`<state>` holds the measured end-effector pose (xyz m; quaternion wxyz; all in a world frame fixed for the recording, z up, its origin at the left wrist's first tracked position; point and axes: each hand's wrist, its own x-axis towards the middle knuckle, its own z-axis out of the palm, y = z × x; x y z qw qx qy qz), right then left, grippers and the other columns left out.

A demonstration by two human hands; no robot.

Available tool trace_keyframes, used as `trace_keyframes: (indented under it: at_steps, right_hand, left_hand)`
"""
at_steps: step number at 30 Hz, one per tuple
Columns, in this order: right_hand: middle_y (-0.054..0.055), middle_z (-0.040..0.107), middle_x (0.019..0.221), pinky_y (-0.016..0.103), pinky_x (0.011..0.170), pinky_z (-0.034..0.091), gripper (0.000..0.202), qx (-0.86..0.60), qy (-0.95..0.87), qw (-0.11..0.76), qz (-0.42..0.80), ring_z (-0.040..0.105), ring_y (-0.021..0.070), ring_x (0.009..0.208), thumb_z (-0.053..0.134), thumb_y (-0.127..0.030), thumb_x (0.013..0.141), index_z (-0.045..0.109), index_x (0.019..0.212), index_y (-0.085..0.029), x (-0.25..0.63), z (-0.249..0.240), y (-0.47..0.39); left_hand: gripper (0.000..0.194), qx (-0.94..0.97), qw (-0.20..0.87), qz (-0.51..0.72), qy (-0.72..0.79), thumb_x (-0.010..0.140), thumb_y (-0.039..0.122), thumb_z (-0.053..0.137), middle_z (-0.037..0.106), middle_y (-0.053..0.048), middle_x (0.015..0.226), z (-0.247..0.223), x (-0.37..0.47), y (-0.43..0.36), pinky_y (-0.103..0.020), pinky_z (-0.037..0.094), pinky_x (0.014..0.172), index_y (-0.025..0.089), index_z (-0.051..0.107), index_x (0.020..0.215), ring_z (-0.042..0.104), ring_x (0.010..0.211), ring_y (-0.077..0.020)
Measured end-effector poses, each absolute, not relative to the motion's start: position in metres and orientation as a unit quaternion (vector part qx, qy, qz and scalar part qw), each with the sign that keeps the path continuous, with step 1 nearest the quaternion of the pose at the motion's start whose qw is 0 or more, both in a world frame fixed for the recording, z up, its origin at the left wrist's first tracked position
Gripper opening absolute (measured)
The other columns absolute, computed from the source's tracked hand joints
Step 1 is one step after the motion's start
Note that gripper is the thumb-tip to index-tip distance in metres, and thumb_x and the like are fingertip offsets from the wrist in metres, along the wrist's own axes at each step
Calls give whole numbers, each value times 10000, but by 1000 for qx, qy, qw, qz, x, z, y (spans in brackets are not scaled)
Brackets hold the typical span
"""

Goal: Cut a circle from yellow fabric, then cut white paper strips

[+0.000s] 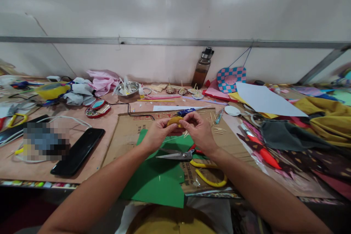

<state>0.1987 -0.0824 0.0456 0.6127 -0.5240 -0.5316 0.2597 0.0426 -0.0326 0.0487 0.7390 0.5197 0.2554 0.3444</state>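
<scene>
Pinching a small yellow piece between both hands above the cardboard on the worktable.
Clock positions are read from the yellow piece, with 12 pointing away from the person. Left hand: fingers closed on the piece's 9 o'clock side. Right hand: fingers drawn in narrow at its 3 o'clock side, gripping the same piece. Scissors lie just below at 6 o'clock, blades toward 9, partly over a green sheet that extends toward 7. Small wooden sticks are scattered near 3 o'clock. A blue-handled tool lies close by at 1; a bottle stands farther out in that direction. A metal bowl sits at 10, a black phone at 8, and a white sheet at 2.
</scene>
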Motion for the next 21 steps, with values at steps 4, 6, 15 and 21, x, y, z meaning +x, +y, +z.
trace_keyframes:
  at_steps: [4,6,15,21]
  right_hand:
    - [-5,640,761,315,696,483,219,-523,-534,617,245,586,167,704,731,-403,814,605,781,-227,198,44,-83]
    - [-7,634,774,317,707,477,199,-525,-535,618,237,581,166,716,727,-379,817,597,808,-229,198,43,-83]
    - [4,653,846,324,762,492,177,-509,-545,624,233,613,174,792,706,-329,842,606,950,-232,199,42,-84]
    - [20,671,902,321,786,507,366,-508,-556,605,260,612,177,817,779,-436,798,638,1060,-223,199,41,-83]
  left_hand:
    - [437,515,743,343,255,663,462,897,781,-77,807,47,43,-32,-375,585,843,140,785,936,748,774,-212]
    - [430,511,745,344,256,659,456,900,782,-79,808,47,43,-31,-376,586,840,140,785,927,747,768,-211]
    - [463,500,751,341,265,637,440,916,791,-94,849,46,43,-31,-376,590,833,130,788,956,751,779,-218]
    - [438,492,739,357,292,603,435,929,801,-98,865,50,43,-31,-340,600,788,122,782,871,736,716,-184]
